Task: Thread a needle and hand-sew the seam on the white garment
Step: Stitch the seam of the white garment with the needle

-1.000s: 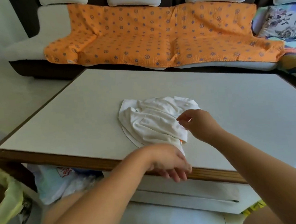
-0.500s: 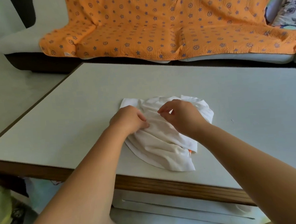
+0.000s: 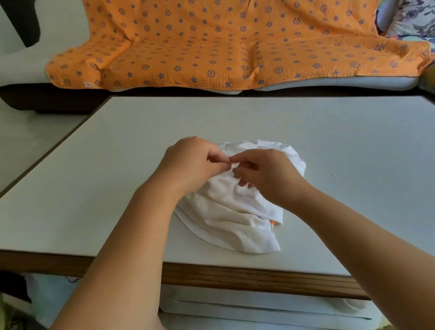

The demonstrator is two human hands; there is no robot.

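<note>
1. Both hands meet just above the crumpled white garment (image 3: 228, 220), which lies on the table (image 3: 104, 188) near its front edge.
2. The left hand (image 3: 193, 164) and right hand (image 3: 266, 177) each have thumb and forefinger pinched narrow, tips almost touching. Whatever sits between them is too fine for me to tell.
3. This looks like the threading stage. I'd steady the wrists and hold the work against something darker than white cloth.
4. The garment looks soft, thin and limp, with a curved hemmed edge. The tabletop is smooth, matt and trimmed in wood.
</note>
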